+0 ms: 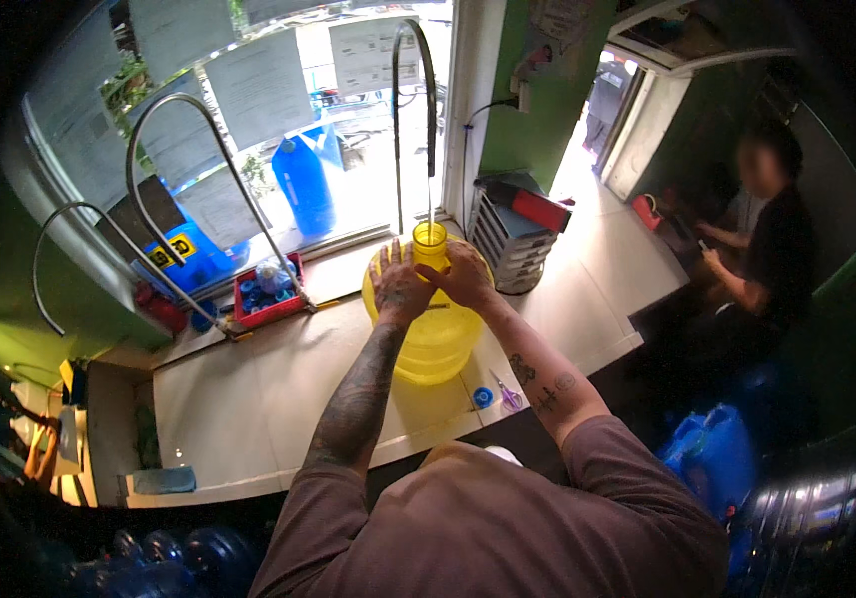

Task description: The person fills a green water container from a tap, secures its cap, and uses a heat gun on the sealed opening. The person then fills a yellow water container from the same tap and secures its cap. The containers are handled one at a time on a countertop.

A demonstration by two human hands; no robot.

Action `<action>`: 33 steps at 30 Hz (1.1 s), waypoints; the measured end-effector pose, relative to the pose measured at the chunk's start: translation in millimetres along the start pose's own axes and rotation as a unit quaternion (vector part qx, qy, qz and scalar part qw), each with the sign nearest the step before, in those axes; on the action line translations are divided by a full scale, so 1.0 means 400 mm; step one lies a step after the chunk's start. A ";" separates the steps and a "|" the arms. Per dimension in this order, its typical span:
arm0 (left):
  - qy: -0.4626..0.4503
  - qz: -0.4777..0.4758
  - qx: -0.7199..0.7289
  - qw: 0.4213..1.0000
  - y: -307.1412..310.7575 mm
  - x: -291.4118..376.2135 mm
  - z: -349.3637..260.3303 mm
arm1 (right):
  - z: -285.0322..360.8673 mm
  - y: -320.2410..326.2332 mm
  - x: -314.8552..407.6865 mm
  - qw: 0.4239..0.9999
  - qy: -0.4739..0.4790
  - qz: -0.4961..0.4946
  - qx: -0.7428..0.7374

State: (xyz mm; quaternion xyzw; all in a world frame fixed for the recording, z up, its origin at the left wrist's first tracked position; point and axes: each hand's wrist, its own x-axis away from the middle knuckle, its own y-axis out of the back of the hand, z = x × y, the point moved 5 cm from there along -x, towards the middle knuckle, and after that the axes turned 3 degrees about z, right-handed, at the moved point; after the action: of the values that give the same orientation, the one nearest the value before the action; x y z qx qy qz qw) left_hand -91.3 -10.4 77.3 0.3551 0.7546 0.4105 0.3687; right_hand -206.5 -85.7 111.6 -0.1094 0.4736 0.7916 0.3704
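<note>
A translucent yellow water jug [439, 340] stands upright on the white tiled counter, its open neck [430, 238] facing up. My left hand [401, 288] lies on the jug's shoulder left of the neck, fingers extended. On the other side, my right hand [464, 273] grips the shoulder close against the neck, its thumb reaching towards my left hand. A tall gooseneck faucet [416, 45] arches above; its dark-tipped spout points down at the neck. A thin bright streak, apparently water, runs from the spout into the opening. Near my right forearm lie a blue cap [482, 398] and purple-handled scissors [510, 398].
Two more gooseneck faucets [173, 101] [84, 205] rise at left beside a red basket [271, 306] of blue caps. A drawer unit [514, 243] stands right of the jug on the counter [248, 404]. Blue containers [712, 456] and a seated person [764, 224] are at right.
</note>
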 end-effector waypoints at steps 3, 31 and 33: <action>-0.001 0.004 0.001 1.000 0.002 -0.001 0.001 | -0.001 -0.001 -0.002 1.000 0.011 -0.007 0.000; -0.010 -0.011 -0.010 1.000 0.005 -0.002 -0.001 | -0.024 -0.011 -0.003 0.999 -0.029 -0.003 0.018; -0.007 -0.007 -0.004 1.000 0.002 -0.002 -0.001 | -0.023 -0.010 -0.005 1.000 -0.024 -0.006 0.012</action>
State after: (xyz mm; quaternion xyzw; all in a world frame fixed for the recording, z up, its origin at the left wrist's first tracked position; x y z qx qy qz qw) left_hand -91.1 -10.9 78.2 0.3513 0.7529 0.4083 0.3781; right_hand -203.9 -93.2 104.9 -0.0890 0.4734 0.7860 0.3874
